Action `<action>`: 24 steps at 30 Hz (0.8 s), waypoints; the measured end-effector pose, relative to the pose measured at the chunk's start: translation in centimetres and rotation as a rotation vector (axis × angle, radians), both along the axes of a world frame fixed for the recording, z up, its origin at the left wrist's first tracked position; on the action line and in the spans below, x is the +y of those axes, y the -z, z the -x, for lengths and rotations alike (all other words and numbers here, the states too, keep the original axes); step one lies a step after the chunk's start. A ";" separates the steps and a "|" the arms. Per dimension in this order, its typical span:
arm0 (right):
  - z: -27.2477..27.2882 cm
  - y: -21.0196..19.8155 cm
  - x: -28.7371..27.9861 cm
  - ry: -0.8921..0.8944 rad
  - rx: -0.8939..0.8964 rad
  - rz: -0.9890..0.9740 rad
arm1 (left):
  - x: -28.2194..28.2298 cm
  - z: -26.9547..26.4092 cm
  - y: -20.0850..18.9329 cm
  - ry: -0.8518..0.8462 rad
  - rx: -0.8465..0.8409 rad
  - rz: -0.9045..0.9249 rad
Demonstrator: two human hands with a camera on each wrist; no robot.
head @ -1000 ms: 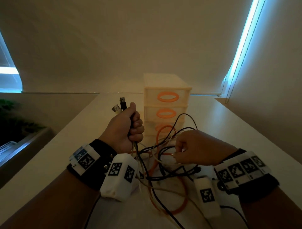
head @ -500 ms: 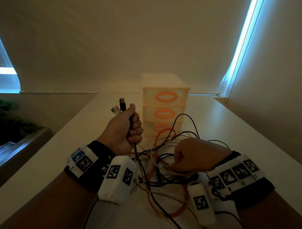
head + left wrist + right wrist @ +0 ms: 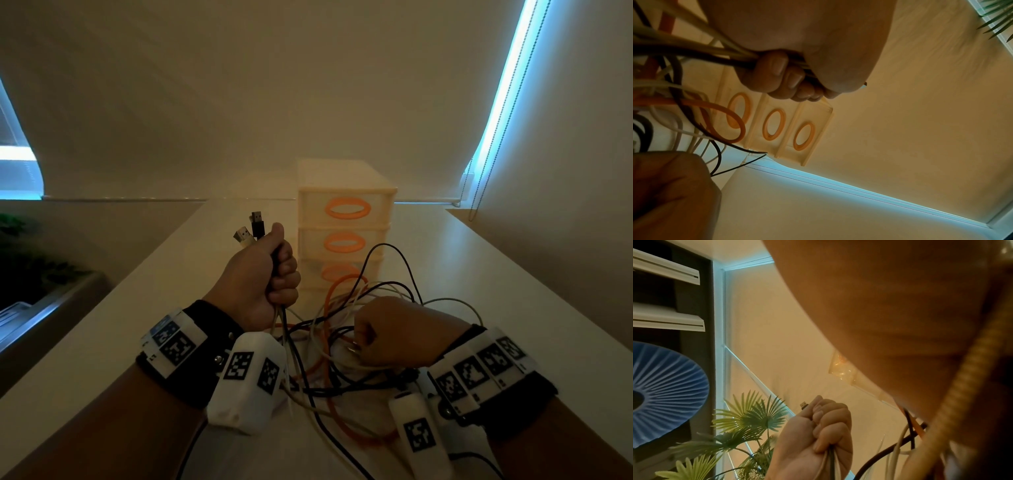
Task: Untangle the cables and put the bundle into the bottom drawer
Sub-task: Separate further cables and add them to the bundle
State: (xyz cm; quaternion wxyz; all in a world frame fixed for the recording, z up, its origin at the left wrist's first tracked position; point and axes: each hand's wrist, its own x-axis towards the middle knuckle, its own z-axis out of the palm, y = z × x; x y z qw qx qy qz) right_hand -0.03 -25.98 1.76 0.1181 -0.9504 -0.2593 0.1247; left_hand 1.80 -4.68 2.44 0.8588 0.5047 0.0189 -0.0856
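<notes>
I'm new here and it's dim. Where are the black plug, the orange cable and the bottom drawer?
black plug (image 3: 257,224), head view, on its dark body.
orange cable (image 3: 337,416), head view, on its near loop.
bottom drawer (image 3: 337,270), head view, on its orange handle.

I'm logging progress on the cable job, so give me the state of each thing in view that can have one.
left hand: fisted round several cable ends, raised
right hand: pinching a pale strand in the tangle
cables: still tangled, on the table
drawer unit: all three drawers closed
window blind: drawn down
</notes>
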 end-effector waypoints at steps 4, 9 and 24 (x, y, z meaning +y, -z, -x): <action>0.1 -0.1 -0.5 0.006 -0.087 -0.067 | 0.0 -0.1 0.1 -0.001 0.000 0.001; -0.1 0.3 -0.9 0.023 -0.101 -0.117 | 0.0 -0.1 0.2 -0.007 -0.003 -0.012; -0.4 0.4 -1.2 0.062 -0.132 -0.173 | -0.1 -0.2 0.3 0.011 -0.031 -0.015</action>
